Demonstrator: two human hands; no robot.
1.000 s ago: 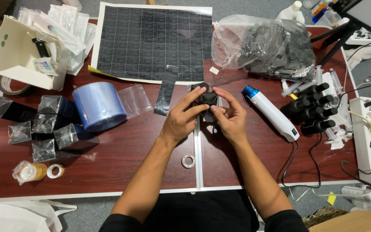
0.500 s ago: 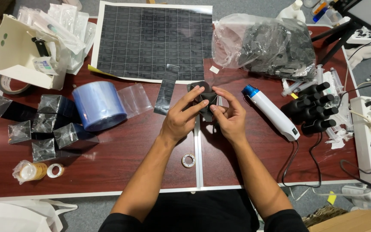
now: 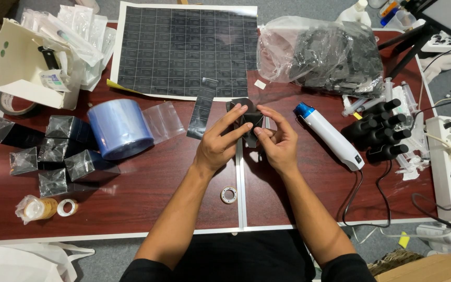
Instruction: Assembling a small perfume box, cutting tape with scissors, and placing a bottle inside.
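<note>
black box half wrapped, several finished

black small box [image 3: 247, 121] sits pinched between the left hand [image 3: 219, 145] and right hand [image 3: 277, 143], above the table's middle seam. five wrapped boxes [image 3: 61, 151] lie finished at left; the film roll [image 3: 120, 128] and heat gun [image 3: 332, 137] wait nearby. dark red table [image 3: 147, 203], cluttered; grey floor.

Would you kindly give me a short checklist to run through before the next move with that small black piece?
1. Both hands on the small black piece: ok; the left hand and right hand pinch it above the table.
2. Piece fully visible: not ok; fingers cover part of it.
3. White tool within reach: ok; it lies just right of the right hand.
4. Small ring out of the way: ok; it lies apart, near the forearms.
5. Black strip free: ok; untouched beside the left hand.
</note>
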